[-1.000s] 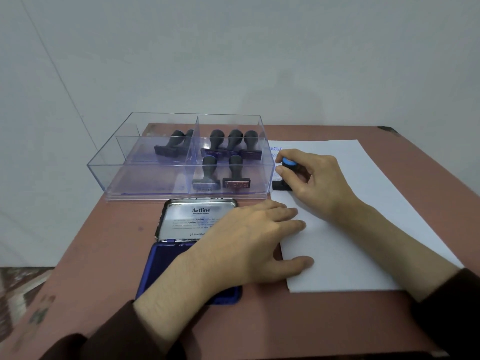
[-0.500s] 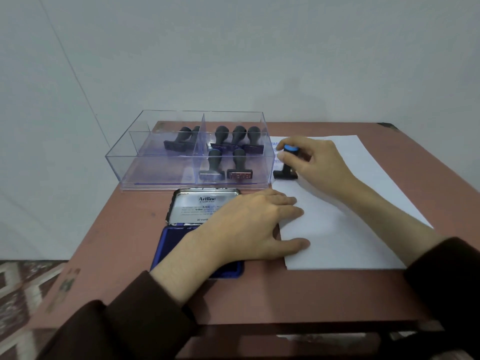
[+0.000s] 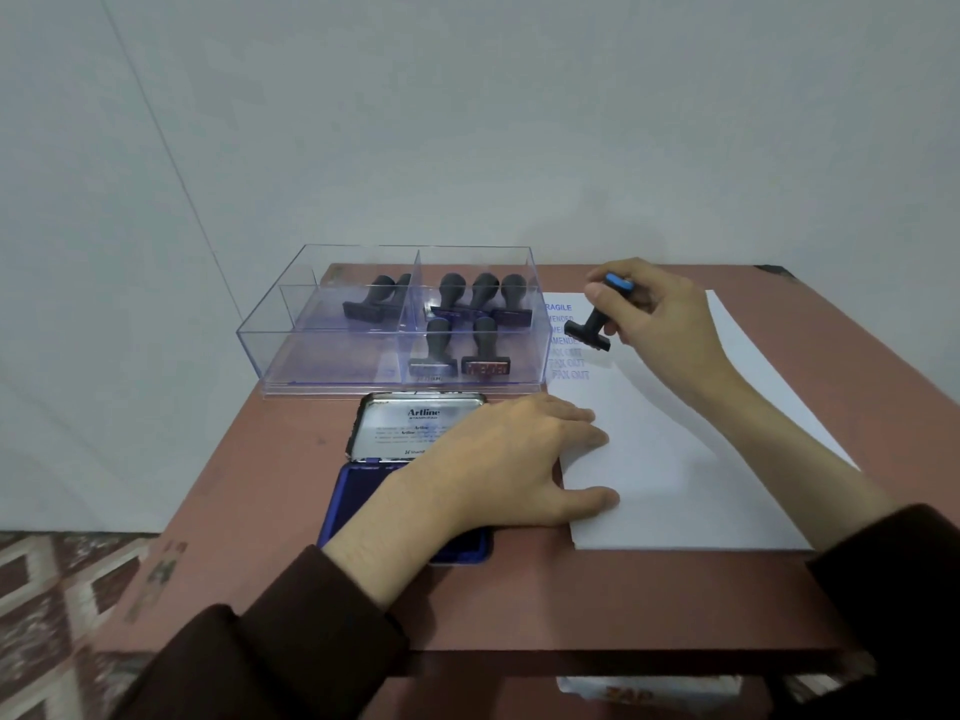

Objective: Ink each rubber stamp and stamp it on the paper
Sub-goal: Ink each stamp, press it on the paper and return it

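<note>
R hand (image 3: 657, 324) grips blue-capped stamp (image 3: 595, 324) tilted, clear of paper (image 3: 675, 459) w/ blue imprints, while L hand (image 3: 511, 459) lies flat, fingers spread, holding nothing, across paper edge & ink pad (image 3: 363, 491).

Light: soft, even, dim-cool, no hard source seen | Shadows: faint under the right hand (image 3: 660, 324) on the paper (image 3: 675, 459) | Glare: sheen on ink pad lid (image 3: 415, 428) | Blur: stamped text slightly soft | Distortion: wide-angle bend at edges
</note>
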The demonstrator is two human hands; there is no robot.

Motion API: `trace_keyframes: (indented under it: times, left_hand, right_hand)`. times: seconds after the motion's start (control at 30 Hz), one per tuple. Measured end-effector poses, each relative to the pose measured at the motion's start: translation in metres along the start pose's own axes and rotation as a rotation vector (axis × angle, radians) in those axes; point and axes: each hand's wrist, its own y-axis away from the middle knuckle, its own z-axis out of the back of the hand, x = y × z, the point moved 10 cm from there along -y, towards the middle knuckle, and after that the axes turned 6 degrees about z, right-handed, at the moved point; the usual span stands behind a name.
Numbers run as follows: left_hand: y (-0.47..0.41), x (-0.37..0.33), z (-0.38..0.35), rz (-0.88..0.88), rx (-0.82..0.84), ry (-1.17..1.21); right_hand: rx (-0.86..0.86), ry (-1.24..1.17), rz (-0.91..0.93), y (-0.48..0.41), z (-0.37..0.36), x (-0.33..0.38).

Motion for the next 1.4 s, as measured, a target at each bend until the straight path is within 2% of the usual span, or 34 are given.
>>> trace_keyframes:
  times: [0.4, 0.47, 0.53, 0.63, 0.73, 0.9, 1.0, 1.07, 1.2, 1.4]
  left_hand:
    - [-0.017, -0.002, 0.004, 0.052, -0.059, 0.034]
    - [-0.017, -0.001, 0.005, 0.037, -0.094, 0.133]
    - [-0.011, 0.003, 0.020, 0.021, -0.220, 0.287]
    - [0.012, 0.025, 0.062, 0.063, -0.520, 0.374]
    - [0.036, 0.064, 0.098, 0.175, -0.721, 0.264]
    - [0.073, 0.162, 0.129, 0.510, -0.906, 0.068]
    - [0.098, 0.210, 0.129, 0.719, -0.941, 0.135]
    - [0.107, 0.223, 0.122, 0.789, -0.934, 0.225]
    - [0.104, 0.223, 0.111, 0.794, -0.905, 0.303]
    - [0.099, 0.226, 0.107, 0.783, -0.883, 0.290]
  right_hand:
    - [-0.036, 0.016, -0.018, -0.004, 0.004, 0.001]
    - [-0.060, 0.013, -0.021, -0.004, 0.007, 0.003]
    - [-0.101, -0.009, -0.026, -0.004, 0.012, 0.006]
    - [-0.152, -0.037, -0.010, -0.007, 0.018, 0.017]
    - [-0.160, -0.030, 0.035, -0.014, 0.014, 0.038]
    - [-0.073, -0.055, 0.082, -0.044, -0.031, 0.072]
    - [0.025, -0.068, 0.077, -0.068, -0.078, 0.079]
    - [0.081, -0.071, 0.073, -0.082, -0.111, 0.081]
    - [0.170, -0.082, 0.051, -0.100, -0.172, 0.079]
    - [0.316, 0.025, 0.033, -0.111, -0.239, 0.072]
